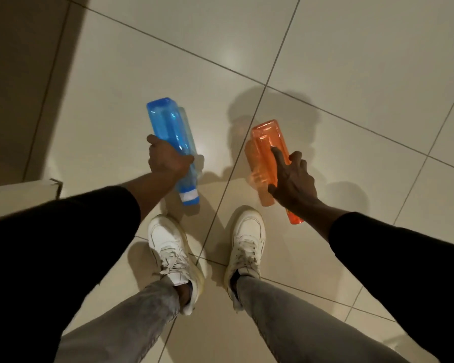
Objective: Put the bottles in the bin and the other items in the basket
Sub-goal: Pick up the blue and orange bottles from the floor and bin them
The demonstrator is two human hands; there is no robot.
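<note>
A see-through blue bottle point(169, 129) with a blue-and-white cap hangs above the floor, bottom end pointing away from me. My left hand point(167, 159) grips it around the lower body. An orange see-through bottle point(266, 150) is held the same way, cap toward me, with my right hand point(292, 179) wrapped around its middle and the forefinger stretched along it. Neither a bin nor a basket shows in this view.
Pale glossy floor tiles point(351, 61) with dark grout lines fill the view. My two white trainers point(247, 244) stand below the bottles. A light-coloured ledge or box edge point(24, 191) juts in at the left, with a darker wall strip point(24, 74) above it.
</note>
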